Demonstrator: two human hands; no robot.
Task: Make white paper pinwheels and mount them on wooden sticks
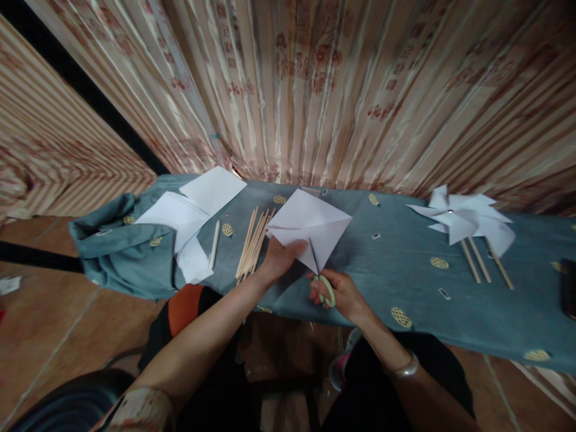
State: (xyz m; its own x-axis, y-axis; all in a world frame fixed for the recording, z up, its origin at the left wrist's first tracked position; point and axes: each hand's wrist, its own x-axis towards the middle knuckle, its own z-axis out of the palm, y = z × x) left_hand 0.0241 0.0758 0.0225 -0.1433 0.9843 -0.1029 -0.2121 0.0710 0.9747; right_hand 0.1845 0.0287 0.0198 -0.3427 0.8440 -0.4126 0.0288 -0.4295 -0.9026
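Note:
My left hand (282,258) grips a white square of paper (310,216) by its left part, thumb on top and fingers underneath. The sheet is turned cornerwise and bears a crease or slit from its left corner. In my right hand (341,293) is a pair of scissors (330,294) with pale green handles, my fingers in the loops. Their dark blades lie at the lower corner of the paper, pointing toward its middle. Just left of my left hand lies a bundle of thin wooden sticks (254,243).
Several white sheets (173,216) and a white pen-like stick (215,243) lie at the left of the cloth-covered table (382,240). Paper pinwheels (463,216) on wooden sticks rest at the right. A pleated curtain (288,90) hangs behind. A dark object (569,288) sits at the right edge.

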